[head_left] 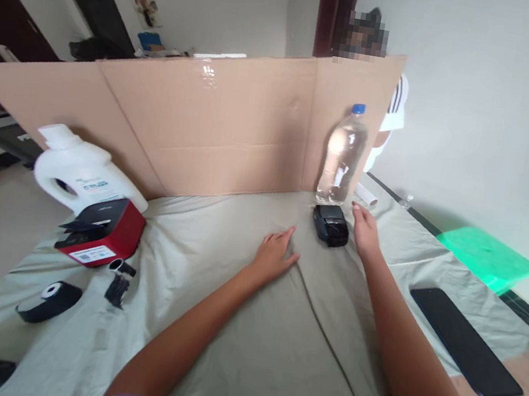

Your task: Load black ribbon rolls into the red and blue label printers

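My left hand (pixel 275 252) lies flat on the pale green cloth (pixel 232 328), fingers stretched out, holding nothing. My right hand (pixel 365 232) rests open on the cloth just right of a small black printer-like box (pixel 330 224), close to it but not gripping it. A clear water bottle (pixel 343 156) with a blue cap stands upright directly behind that box, against the cardboard screen (pixel 206 121).
At the left are a white jug (pixel 80 174), a red and black device (pixel 103 233), small black clips (pixel 120 282) and black tape dispensers (pixel 49 300). A black phone (pixel 466 341) and a green block (pixel 488 258) lie at the right. A person stands behind the cardboard.
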Demonstrator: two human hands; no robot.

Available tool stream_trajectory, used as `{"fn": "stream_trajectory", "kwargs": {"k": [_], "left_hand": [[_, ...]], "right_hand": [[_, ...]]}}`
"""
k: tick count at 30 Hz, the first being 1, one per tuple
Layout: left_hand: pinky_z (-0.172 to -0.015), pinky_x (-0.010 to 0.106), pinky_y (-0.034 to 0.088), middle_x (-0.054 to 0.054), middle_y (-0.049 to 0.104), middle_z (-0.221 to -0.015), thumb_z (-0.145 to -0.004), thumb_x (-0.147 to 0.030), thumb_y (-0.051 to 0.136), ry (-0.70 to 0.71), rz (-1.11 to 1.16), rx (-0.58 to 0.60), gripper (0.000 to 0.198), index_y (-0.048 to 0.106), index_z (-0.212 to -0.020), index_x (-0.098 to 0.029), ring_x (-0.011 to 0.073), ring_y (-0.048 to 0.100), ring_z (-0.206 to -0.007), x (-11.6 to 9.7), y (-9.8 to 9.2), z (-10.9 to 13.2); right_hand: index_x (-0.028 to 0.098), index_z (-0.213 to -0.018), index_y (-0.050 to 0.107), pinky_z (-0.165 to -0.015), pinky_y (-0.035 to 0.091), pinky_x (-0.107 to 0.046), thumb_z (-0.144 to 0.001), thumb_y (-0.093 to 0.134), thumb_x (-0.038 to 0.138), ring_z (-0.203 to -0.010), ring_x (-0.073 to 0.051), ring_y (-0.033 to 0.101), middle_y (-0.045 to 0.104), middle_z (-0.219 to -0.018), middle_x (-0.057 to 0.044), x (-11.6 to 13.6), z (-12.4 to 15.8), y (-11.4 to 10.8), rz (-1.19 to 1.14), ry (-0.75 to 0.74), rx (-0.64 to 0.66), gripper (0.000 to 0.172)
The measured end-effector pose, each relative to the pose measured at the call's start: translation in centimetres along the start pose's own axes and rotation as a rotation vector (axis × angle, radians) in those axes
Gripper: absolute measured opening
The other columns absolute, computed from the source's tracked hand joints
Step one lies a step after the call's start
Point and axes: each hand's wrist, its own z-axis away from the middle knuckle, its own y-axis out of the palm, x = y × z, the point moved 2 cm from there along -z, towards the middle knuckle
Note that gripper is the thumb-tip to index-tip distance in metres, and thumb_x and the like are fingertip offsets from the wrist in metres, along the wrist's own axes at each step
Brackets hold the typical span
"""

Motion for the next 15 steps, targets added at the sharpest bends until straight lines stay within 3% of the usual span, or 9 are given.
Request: {"fn": "stream_trajectory", "kwargs": {"k": [2,5,7,10,12,15], "left_hand": [[-0.117,0.049,0.031,0.014,0.053,-0.147,-0.088,-0.037,0.062,0.049,-0.052,-0.001,0.073,0.032,-0.153,-0.020,0.0280,0.048,-0.136,2.1,-3.0,5.1],[-0.115,0.050,0.033,0.011,0.059,-0.141,-0.088,-0.034,0.063,0.015,-0.172,-0.148,0.060,0.044,-0.145,-0.024,0.0283,0.051,-0.134,6.3,-9.9,12.2],[-0.108,0.046,0.041,0.009,0.067,-0.129,-0.090,-0.035,0.061,-0.100,-0.259,-0.295,0.043,0.058,-0.131,-0.024,0.0273,0.060,-0.121,9.7,-15.6,16.1],[-0.093,0.039,0.049,0.008,0.073,-0.113,-0.091,-0.039,0.057,-0.453,-0.362,-0.510,0.029,0.068,-0.112,-0.023,0.0266,0.066,-0.106,14.7,-23.0,20.8],[-0.084,0.035,0.050,0.005,0.074,-0.109,-0.090,-0.045,0.057,-0.660,-0.363,-0.517,0.029,0.070,-0.106,-0.025,0.0254,0.067,-0.101,17.0,-25.7,22.9],[-0.079,0.032,0.049,0.003,0.075,-0.106,-0.085,-0.059,0.059,-0.808,-0.306,-0.338,0.038,0.071,-0.105,-0.029,0.0251,0.068,-0.099,18.3,-26.1,23.7]], "right_hand": [[0.015,-0.116,0.068,-0.113,0.035,-0.043,-0.087,0.049,0.049,-0.126,-0.027,0.055,0.066,-0.128,-0.013,2.1,1.2,0.8,0.034,-0.111,0.007,0.048],[0.021,-0.114,0.068,-0.108,0.040,-0.046,-0.087,0.052,0.048,-0.117,-0.027,0.059,0.068,-0.120,-0.009,5.3,4.7,4.7,0.070,-0.235,0.139,0.041],[0.022,-0.112,0.068,-0.105,0.042,-0.046,-0.086,0.053,0.046,-0.111,-0.026,0.061,0.069,-0.114,-0.009,7.2,7.9,9.1,0.088,-0.307,0.286,0.038],[0.021,-0.108,0.067,-0.101,0.044,-0.042,-0.087,0.051,0.045,-0.108,-0.025,0.062,0.069,-0.110,-0.009,9.3,13.5,17.2,0.080,-0.339,0.501,0.036],[0.021,-0.106,0.067,-0.096,0.046,-0.040,-0.087,0.049,0.043,-0.106,-0.024,0.062,0.069,-0.108,-0.009,10.0,17.2,22.7,0.041,-0.307,0.601,0.034],[0.021,-0.102,0.066,-0.090,0.048,-0.038,-0.086,0.048,0.038,-0.101,-0.023,0.063,0.068,-0.105,-0.009,10.2,22.2,28.9,-0.039,-0.304,0.693,0.029]]}}
